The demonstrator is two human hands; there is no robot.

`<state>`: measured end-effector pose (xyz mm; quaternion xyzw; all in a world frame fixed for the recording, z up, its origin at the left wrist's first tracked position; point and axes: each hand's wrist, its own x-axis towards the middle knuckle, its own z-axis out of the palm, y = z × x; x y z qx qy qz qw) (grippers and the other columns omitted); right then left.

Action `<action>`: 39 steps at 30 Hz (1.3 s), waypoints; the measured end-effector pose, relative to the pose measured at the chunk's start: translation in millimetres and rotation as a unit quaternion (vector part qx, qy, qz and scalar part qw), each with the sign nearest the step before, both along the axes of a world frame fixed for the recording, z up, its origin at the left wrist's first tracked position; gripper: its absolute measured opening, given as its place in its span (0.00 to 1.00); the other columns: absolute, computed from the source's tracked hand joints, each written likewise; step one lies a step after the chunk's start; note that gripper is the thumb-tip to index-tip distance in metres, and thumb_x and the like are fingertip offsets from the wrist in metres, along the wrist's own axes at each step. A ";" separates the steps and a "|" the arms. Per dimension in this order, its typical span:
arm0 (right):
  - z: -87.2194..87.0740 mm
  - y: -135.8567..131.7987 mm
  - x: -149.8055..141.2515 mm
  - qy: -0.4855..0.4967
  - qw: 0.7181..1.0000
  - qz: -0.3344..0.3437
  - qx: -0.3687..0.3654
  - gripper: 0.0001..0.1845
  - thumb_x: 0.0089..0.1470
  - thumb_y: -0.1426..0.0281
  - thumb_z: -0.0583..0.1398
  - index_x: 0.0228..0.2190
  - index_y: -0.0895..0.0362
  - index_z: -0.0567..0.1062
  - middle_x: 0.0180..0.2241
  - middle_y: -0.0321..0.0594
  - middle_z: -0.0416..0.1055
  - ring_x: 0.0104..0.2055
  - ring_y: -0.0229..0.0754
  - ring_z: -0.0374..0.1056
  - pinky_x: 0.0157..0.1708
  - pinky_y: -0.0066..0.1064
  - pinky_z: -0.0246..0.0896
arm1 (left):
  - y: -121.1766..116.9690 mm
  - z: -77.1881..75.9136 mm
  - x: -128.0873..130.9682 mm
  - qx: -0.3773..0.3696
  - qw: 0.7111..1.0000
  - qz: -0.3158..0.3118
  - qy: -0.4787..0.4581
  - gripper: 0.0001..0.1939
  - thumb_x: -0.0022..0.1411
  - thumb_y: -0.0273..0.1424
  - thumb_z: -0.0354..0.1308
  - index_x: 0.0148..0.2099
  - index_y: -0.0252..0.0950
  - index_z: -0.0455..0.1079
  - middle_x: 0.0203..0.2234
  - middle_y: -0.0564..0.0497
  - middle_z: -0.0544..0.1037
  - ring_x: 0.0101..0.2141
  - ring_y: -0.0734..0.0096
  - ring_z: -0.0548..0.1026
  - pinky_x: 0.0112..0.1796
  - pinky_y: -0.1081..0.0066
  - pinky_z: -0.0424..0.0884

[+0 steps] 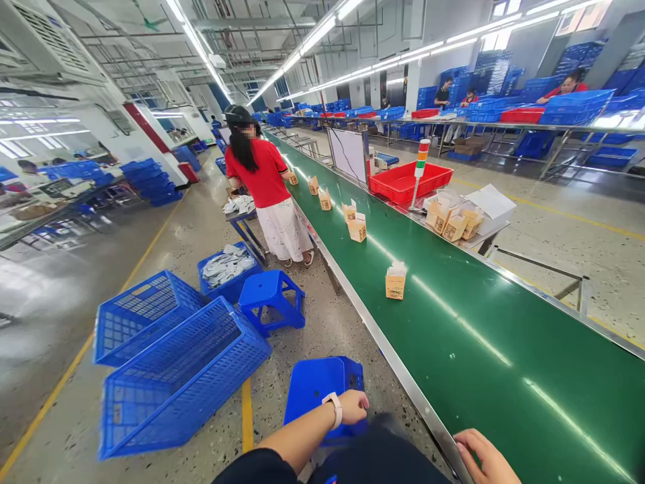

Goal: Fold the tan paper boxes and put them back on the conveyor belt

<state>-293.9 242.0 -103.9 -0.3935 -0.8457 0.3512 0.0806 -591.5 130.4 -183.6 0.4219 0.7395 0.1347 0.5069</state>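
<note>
My left hand (355, 406), with a pale pink watch band (333, 410) on its wrist, is above a blue plastic stool (315, 386). Its fingers are loosely curled in, and no object shows in them. My right hand (484, 458) is at the near metal edge of the green conveyor belt (468, 363), open and holding nothing; the bottom of the picture cuts it off. On the belt, the nearest small tan carton (396, 284) stands upright with its white top flaps raised. Farther along are more such cartons, including a tan carton (357, 229).
Blue crates (186, 376) and a second blue stool (269, 296) stand at left. A co-worker in a red shirt (259, 171) stands farther along the belt. Across it are a red tray (410, 181), a signal light (420, 160) and a pile of tan cartons (453, 225).
</note>
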 end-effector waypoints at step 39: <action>-103.3 103.5 -124.1 0.153 0.880 -0.289 0.343 0.31 0.51 0.62 0.58 0.56 0.54 0.58 0.58 0.53 0.57 0.59 0.59 0.58 0.54 0.57 0.59 | 273.1 24.4 -65.6 0.390 0.831 -0.390 -0.071 0.38 0.52 0.40 0.63 0.63 0.39 0.57 0.62 0.41 0.60 0.63 0.48 0.52 0.58 0.50 0.51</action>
